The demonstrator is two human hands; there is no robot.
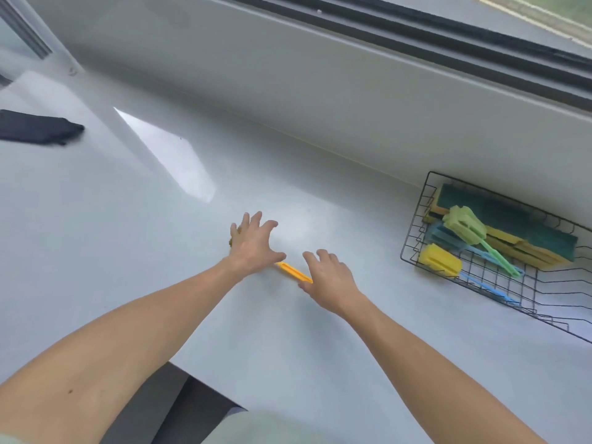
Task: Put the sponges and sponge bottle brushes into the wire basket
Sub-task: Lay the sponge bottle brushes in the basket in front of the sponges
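One brush point(293, 271) remains outside the basket point(413, 251). It lies flat on the counter point(128, 251) between the two hands, with its yellow handle exposed and its head mostly hidden under the left hand point(253, 248); only a sliver of yellow-green foam is seen at the hand's far edge.

The left hand is held over the head with fingers spread wide and straight; whether the foam is touched cannot be told. The right hand point(330, 278) is placed at the handle's near end with fingers loosely bent. The end is covered by the hand, so a grip cannot be confirmed.

Handling, as judged: the brush is expected to be light. The slotted plastic handle is expected to be stiff and somewhat smooth; the foam head is expected to be soft and compressible. The handle should be taken at mid-length or at the end, where a firm pinch is possible. If the head is squeezed, it is likely to deform.

The basket stands well to the right, against the wall. Stacked sponges point(499, 219) and three brushes, green, blue and yellow, are held in it already.

The counter is pale, glossy and flat, so a thin handle may slide when pinched. A sunlit patch point(166, 155) falls on it. A dark object point(38, 131) lies at far left. A window frame point(416, 36) runs above the wall.
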